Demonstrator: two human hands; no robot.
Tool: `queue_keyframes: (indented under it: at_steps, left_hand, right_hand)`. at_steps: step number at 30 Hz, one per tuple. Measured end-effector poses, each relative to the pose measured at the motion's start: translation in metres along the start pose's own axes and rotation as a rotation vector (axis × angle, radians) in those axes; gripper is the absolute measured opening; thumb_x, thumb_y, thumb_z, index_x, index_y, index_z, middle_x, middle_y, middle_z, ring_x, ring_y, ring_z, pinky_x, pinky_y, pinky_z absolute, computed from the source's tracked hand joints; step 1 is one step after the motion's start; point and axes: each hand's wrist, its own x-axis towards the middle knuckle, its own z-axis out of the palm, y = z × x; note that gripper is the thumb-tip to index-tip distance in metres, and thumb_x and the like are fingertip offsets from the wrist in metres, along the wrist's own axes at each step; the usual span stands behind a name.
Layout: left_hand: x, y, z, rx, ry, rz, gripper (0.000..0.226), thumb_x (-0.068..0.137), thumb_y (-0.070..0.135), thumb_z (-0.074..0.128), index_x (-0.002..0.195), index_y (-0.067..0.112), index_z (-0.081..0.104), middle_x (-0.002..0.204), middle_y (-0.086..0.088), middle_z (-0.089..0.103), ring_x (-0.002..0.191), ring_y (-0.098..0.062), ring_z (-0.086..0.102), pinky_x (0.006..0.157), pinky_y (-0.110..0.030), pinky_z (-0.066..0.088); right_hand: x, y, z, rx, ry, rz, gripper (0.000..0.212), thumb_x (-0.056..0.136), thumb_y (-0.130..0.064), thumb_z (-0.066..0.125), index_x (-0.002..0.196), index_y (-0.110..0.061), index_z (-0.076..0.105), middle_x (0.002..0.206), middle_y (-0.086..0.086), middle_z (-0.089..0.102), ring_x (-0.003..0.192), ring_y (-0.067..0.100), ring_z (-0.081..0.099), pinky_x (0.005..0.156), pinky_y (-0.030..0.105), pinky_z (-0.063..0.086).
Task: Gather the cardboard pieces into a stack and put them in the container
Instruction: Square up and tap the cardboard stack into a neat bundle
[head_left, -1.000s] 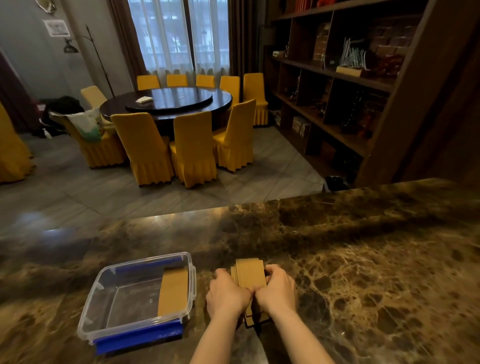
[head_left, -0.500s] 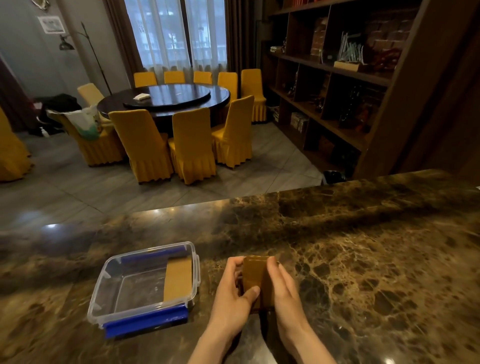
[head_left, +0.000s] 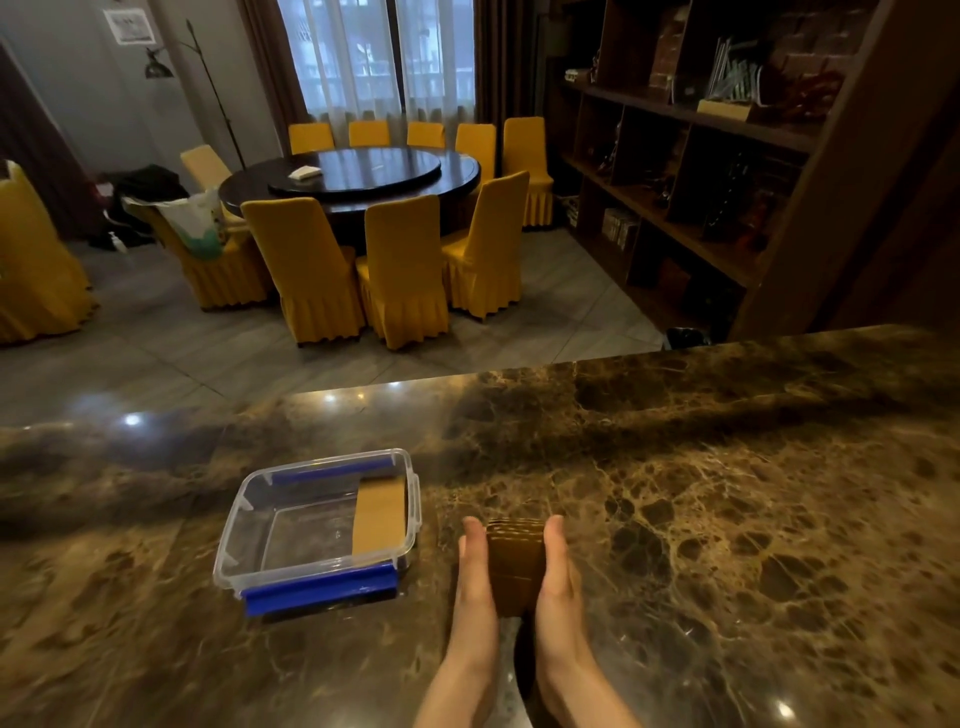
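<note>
A stack of brown cardboard pieces (head_left: 514, 571) lies on the marble counter (head_left: 727, 519), pressed between my two flat palms. My left hand (head_left: 474, 566) rests against its left side and my right hand (head_left: 557, 566) against its right side, fingers straight and pointing away from me. To the left stands a clear plastic container (head_left: 244, 525) with blue clips, lid off. One cardboard piece (head_left: 381, 514) leans inside it along the right wall.
The counter's far edge runs across the middle of the view. Beyond it are a tiled floor, a round dark dining table (head_left: 358, 174) ringed by yellow chairs, and a dark wooden shelf unit (head_left: 701, 171) at the right.
My hands went from gripping the stack with curled fingers to flat palms squeezing its sides. The uneven pieces are now squared into a tidier stack.
</note>
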Motion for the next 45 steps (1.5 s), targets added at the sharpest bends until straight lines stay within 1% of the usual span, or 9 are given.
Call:
queue_keyframes:
  at_steps: [6, 10, 16, 21, 24, 29, 33, 40, 45]
  left_hand:
    - [0.004, 0.012, 0.018, 0.219, 0.152, 0.107, 0.043, 0.1, 0.054, 0.045, 0.099, 0.017, 0.068, 0.096, -0.005, 0.072, 0.091, -0.017, 0.066, 0.081, -0.034, 0.048]
    - [0.001, 0.007, 0.018, 0.209, 0.129, 0.114, 0.039, 0.103, 0.044, 0.043, 0.099, 0.017, 0.07, 0.096, -0.006, 0.072, 0.088, -0.015, 0.067, 0.076, -0.032, 0.047]
    - [-0.006, 0.005, 0.013, -0.075, 0.101, -0.04, 0.073, 0.086, 0.076, 0.049, 0.118, 0.014, 0.073, 0.114, -0.011, 0.076, 0.109, -0.025, 0.071, 0.106, -0.043, 0.051]
    - [-0.007, 0.007, 0.012, 0.131, 0.162, 0.128, 0.04, 0.104, 0.044, 0.041, 0.092, 0.023, 0.073, 0.098, -0.002, 0.074, 0.092, -0.008, 0.07, 0.088, -0.025, 0.053]
    - [-0.009, 0.003, 0.011, 0.192, 0.156, 0.232, 0.037, 0.098, 0.047, 0.041, 0.085, 0.021, 0.062, 0.086, 0.002, 0.065, 0.076, -0.001, 0.063, 0.069, -0.018, 0.047]
    - [-0.004, 0.001, 0.014, 0.052, 0.207, 0.164, 0.062, 0.098, 0.06, 0.041, 0.139, 0.017, 0.06, 0.14, -0.006, 0.063, 0.13, -0.02, 0.057, 0.118, -0.043, 0.04]
    - [-0.001, 0.002, 0.011, 0.04, 0.218, 0.172, 0.09, 0.082, 0.08, 0.045, 0.144, 0.015, 0.056, 0.147, -0.009, 0.059, 0.136, -0.024, 0.054, 0.122, -0.049, 0.036]
    - [-0.003, -0.004, 0.008, 0.138, 0.224, 0.124, 0.065, 0.099, 0.056, 0.037, 0.147, 0.014, 0.053, 0.15, -0.01, 0.055, 0.14, -0.023, 0.049, 0.124, -0.048, 0.031]
    - [-0.001, 0.0, -0.013, 0.193, 0.0, 0.115, 0.07, 0.093, 0.062, 0.03, 0.108, 0.006, 0.069, 0.103, -0.01, 0.076, 0.094, -0.011, 0.073, 0.085, -0.021, 0.058]
  right_hand:
    - [0.004, -0.002, -0.005, 0.012, 0.008, 0.012, 0.118, 0.052, -0.1, 0.052, 0.137, -0.019, 0.063, 0.135, 0.007, 0.069, 0.123, 0.023, 0.066, 0.113, 0.05, 0.048]
    - [-0.002, -0.024, -0.005, -0.038, -0.09, 0.002, 0.082, 0.076, -0.081, 0.04, 0.117, -0.019, 0.077, 0.112, 0.009, 0.08, 0.103, 0.024, 0.077, 0.088, 0.039, 0.062]
    - [-0.007, -0.018, -0.002, -0.082, -0.148, -0.079, 0.067, 0.085, -0.079, 0.04, 0.112, -0.031, 0.077, 0.111, 0.009, 0.079, 0.103, 0.026, 0.076, 0.094, 0.046, 0.06]
    - [-0.006, -0.016, 0.0, -0.187, -0.127, -0.163, 0.054, 0.099, -0.058, 0.043, 0.098, -0.014, 0.075, 0.097, 0.011, 0.077, 0.091, 0.025, 0.076, 0.076, 0.033, 0.062]
    - [-0.003, -0.017, 0.0, -0.289, -0.104, -0.291, 0.049, 0.09, -0.057, 0.041, 0.083, -0.015, 0.065, 0.088, 0.003, 0.069, 0.086, 0.023, 0.068, 0.081, 0.046, 0.057]
    - [-0.004, -0.017, 0.005, -0.17, -0.107, -0.144, 0.058, 0.099, -0.059, 0.043, 0.143, -0.023, 0.051, 0.137, -0.008, 0.05, 0.129, 0.01, 0.046, 0.113, 0.032, 0.034]
    - [-0.001, -0.005, 0.009, -0.148, -0.073, -0.129, 0.103, 0.066, -0.098, 0.041, 0.128, -0.019, 0.06, 0.143, 0.019, 0.058, 0.129, 0.034, 0.059, 0.113, 0.058, 0.045]
    - [-0.004, -0.002, 0.007, -0.134, -0.043, -0.112, 0.102, 0.068, -0.082, 0.049, 0.134, -0.005, 0.058, 0.141, 0.023, 0.058, 0.129, 0.038, 0.057, 0.114, 0.06, 0.043]
    - [0.001, -0.004, 0.004, -0.184, -0.053, -0.18, 0.065, 0.075, -0.075, 0.045, 0.09, -0.016, 0.065, 0.094, 0.017, 0.068, 0.091, 0.034, 0.068, 0.093, 0.054, 0.056]
